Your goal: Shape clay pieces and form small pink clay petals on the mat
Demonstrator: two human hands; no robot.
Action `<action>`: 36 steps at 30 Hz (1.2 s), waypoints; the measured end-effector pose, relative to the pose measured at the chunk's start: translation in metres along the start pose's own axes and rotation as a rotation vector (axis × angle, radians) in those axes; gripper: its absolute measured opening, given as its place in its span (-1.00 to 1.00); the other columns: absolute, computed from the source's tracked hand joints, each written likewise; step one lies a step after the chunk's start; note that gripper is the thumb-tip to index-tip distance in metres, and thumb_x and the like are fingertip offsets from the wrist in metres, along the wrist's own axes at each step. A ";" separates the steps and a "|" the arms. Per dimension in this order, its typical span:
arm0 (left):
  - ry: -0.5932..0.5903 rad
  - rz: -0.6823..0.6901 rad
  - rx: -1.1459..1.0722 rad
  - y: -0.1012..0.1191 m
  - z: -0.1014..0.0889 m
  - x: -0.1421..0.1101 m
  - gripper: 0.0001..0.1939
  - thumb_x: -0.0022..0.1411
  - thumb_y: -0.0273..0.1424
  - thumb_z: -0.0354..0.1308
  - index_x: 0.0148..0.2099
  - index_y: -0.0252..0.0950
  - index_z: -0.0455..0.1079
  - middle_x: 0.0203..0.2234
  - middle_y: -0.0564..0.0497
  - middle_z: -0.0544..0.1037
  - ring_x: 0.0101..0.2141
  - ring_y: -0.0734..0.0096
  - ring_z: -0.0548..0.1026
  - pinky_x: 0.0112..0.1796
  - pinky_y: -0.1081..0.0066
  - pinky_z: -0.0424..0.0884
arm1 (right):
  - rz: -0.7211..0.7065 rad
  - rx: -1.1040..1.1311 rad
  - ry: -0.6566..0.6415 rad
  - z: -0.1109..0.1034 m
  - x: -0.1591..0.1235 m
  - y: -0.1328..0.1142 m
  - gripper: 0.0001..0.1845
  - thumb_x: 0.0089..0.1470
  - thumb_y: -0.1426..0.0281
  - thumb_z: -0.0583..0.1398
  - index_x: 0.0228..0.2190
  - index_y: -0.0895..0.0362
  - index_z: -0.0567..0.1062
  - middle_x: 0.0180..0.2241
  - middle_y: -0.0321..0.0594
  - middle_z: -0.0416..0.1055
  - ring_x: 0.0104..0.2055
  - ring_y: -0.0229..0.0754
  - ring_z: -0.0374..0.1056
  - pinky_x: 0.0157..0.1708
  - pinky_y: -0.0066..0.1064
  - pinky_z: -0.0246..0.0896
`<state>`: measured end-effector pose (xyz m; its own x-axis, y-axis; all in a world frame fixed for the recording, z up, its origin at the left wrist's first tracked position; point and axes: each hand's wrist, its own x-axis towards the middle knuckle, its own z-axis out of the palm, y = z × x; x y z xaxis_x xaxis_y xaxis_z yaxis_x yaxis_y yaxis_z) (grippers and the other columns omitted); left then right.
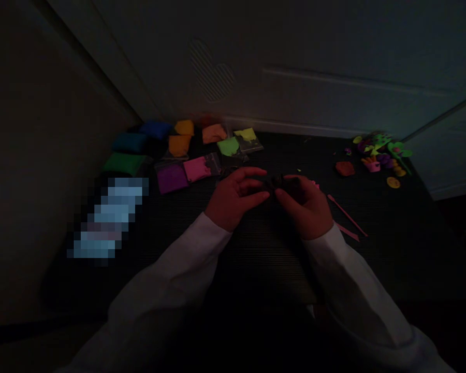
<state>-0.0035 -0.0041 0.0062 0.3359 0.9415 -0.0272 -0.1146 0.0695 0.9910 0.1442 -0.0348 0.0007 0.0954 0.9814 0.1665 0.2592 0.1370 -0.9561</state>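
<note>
A small dark lump, like modelling clay, is held between my two hands above the middle of the dark table. My left hand curls in from the left, its thumb and fingertips around the near side of the lump. On the other side my right hand pinches it between thumb and fingers. The lump's exact shape is lost in the dim light. Just beyond my right hand lies a bit of pink clay, partly hidden. Beside that hand are a thin pink modelling tool and a flat pink tool.
Several clay packets, among them purple, pink, green and orange, lie left and back. A blurred-out bright rectangle is at left. A red-brown lump and small colourful figures sit at right. A wall panel stands behind.
</note>
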 end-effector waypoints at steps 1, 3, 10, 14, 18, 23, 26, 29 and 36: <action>0.004 0.001 0.004 0.000 0.000 0.000 -0.61 -0.16 -0.52 0.21 -0.20 -0.25 0.28 -0.49 0.13 0.45 -0.45 0.56 0.43 -0.41 0.53 0.36 | -0.004 0.007 0.002 0.000 0.000 0.000 -0.75 -0.14 0.37 0.17 -0.30 0.05 0.35 -0.34 -0.29 0.37 -0.29 -0.22 0.31 -0.25 -0.30 0.22; 0.008 0.000 0.014 0.000 0.000 0.000 -0.61 -0.17 -0.52 0.21 -0.20 -0.25 0.28 -0.49 0.13 0.45 -0.46 0.56 0.43 -0.41 0.53 0.36 | -0.005 0.016 0.007 0.001 -0.001 0.001 -0.75 -0.14 0.37 0.17 -0.30 0.04 0.35 -0.34 -0.30 0.37 -0.28 -0.23 0.31 -0.25 -0.30 0.22; 0.020 0.022 0.040 -0.001 0.001 0.000 -0.61 -0.17 -0.52 0.21 -0.20 -0.27 0.28 -0.51 0.13 0.44 -0.46 0.57 0.43 -0.42 0.56 0.36 | 0.011 0.012 -0.011 0.002 0.000 -0.001 -0.76 -0.14 0.37 0.17 -0.31 0.07 0.35 -0.34 -0.29 0.37 -0.29 -0.23 0.31 -0.24 -0.31 0.22; 0.030 0.028 0.057 -0.001 0.001 -0.001 -0.61 -0.16 -0.51 0.20 -0.19 -0.26 0.28 -0.50 0.12 0.44 -0.44 0.56 0.43 -0.41 0.55 0.36 | 0.025 0.021 -0.023 0.003 0.000 -0.002 -0.75 -0.16 0.38 0.18 -0.32 0.08 0.35 -0.34 -0.28 0.36 -0.29 -0.23 0.30 -0.24 -0.32 0.21; 0.016 0.021 0.082 0.000 0.000 -0.002 -0.60 -0.12 -0.49 0.18 -0.15 -0.23 0.28 -0.49 0.11 0.45 -0.44 0.53 0.43 -0.42 0.53 0.36 | 0.046 0.078 -0.030 0.002 0.000 -0.002 -0.70 -0.20 0.38 0.21 -0.32 0.06 0.32 -0.34 -0.30 0.35 -0.29 -0.24 0.30 -0.26 -0.33 0.22; -0.015 0.044 0.090 0.002 0.000 -0.003 -0.58 -0.11 -0.52 0.15 -0.12 -0.22 0.27 -0.45 0.09 0.45 -0.40 0.49 0.44 -0.37 0.48 0.37 | 0.038 0.070 -0.017 0.000 0.001 -0.001 -0.71 -0.20 0.40 0.21 -0.33 0.06 0.32 -0.36 -0.31 0.34 -0.31 -0.25 0.29 -0.28 -0.33 0.22; 0.001 0.071 0.080 0.001 0.001 -0.002 -0.59 -0.13 -0.53 0.16 -0.14 -0.25 0.26 -0.44 0.07 0.45 -0.37 0.48 0.44 -0.29 0.44 0.37 | 0.016 0.025 0.007 0.000 0.001 -0.002 -0.72 -0.21 0.41 0.21 -0.35 0.05 0.33 -0.39 -0.33 0.33 -0.35 -0.26 0.29 -0.31 -0.33 0.22; 0.034 0.087 0.097 -0.001 0.002 -0.001 -0.59 -0.14 -0.52 0.17 -0.16 -0.26 0.25 -0.45 0.08 0.43 -0.38 0.50 0.43 -0.27 0.43 0.36 | 0.000 0.010 0.022 0.000 0.001 -0.002 -0.73 -0.21 0.42 0.21 -0.35 0.05 0.33 -0.40 -0.34 0.34 -0.36 -0.27 0.29 -0.31 -0.33 0.22; 0.006 0.051 0.104 -0.001 0.002 -0.001 -0.54 -0.14 -0.51 0.17 -0.12 -0.25 0.20 -0.39 0.06 0.41 -0.37 0.49 0.42 -0.28 0.42 0.34 | -0.019 0.031 0.033 0.001 0.001 -0.001 -0.73 -0.21 0.42 0.20 -0.35 0.04 0.33 -0.39 -0.34 0.33 -0.35 -0.26 0.29 -0.31 -0.34 0.21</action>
<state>-0.0019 -0.0058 0.0050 0.3267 0.9448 0.0232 -0.0334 -0.0130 0.9994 0.1430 -0.0336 0.0020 0.1221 0.9738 0.1920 0.2313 0.1602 -0.9596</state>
